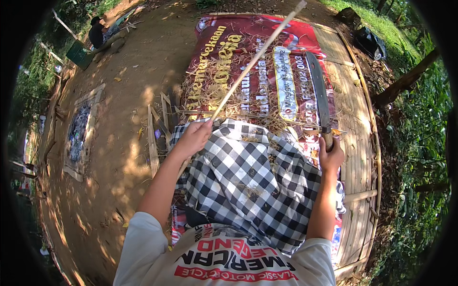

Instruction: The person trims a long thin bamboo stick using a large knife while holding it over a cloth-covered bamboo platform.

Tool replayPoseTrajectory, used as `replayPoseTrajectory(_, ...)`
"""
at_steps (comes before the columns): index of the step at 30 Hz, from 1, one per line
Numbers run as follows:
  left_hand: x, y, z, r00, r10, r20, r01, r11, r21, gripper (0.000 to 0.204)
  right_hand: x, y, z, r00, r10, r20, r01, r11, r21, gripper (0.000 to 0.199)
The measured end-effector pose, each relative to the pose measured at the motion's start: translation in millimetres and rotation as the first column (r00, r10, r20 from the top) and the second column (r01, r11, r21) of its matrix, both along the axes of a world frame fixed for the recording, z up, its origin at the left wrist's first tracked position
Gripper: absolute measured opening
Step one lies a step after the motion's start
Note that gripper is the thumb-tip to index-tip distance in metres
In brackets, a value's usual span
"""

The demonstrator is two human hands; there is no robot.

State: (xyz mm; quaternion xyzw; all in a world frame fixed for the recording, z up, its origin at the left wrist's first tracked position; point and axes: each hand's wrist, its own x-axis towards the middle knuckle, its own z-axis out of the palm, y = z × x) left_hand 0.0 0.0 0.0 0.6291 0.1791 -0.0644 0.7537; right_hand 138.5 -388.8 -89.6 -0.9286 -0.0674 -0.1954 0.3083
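Observation:
A long, pale stick [253, 62] slants up and to the right from my left hand [197, 136], whose fingers are wrapped round it near its lower part. My right hand [331, 153] grips the wooden handle of a machete [320, 90]; its broad dark blade points away from me, apart from the stick. A black-and-white checkered cloth [238, 167] covers my lap, with bits of shavings on it. Beyond my knees, a dark red printed banner [224, 62] lies spread out, strewn with thin curled shavings.
The banner lies on a bamboo-slat platform [355, 157] with a pole along its right edge. Wood pieces [153, 138] lean at its left side. On the dirt ground is a framed patch [82, 128]. Far left, another person [99, 32] sits near a green container [79, 55].

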Motion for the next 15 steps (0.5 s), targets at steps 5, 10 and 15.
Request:
replayPoseTrajectory(5, 32.8, 3.4, 105.0, 0.889, 0.223, 0.399, -0.211, 0.975, -0.076, 0.037, 2.1, -13.7, -2.0, 0.999, -0.025, 0.023, 0.022, 0.995, 0.102, 0.039)
replayPoseTrajectory(10, 50.9, 22.2, 202.9, 0.647, 0.302, 0.7, -0.314, 0.942, -0.117, 0.035, 2.7, -16.2, -5.9, 0.997, -0.01, 0.074, -0.003, 0.984, 0.177, 0.039)
replayPoseTrajectory(15, 31.0, 39.5, 220.6, 0.437, 0.351, 0.828, -0.362, 0.911, -0.195, 0.033, 3.7, -14.0, -8.3, 0.989, 0.0, 0.145, -0.03, 0.978, 0.204, 0.037)
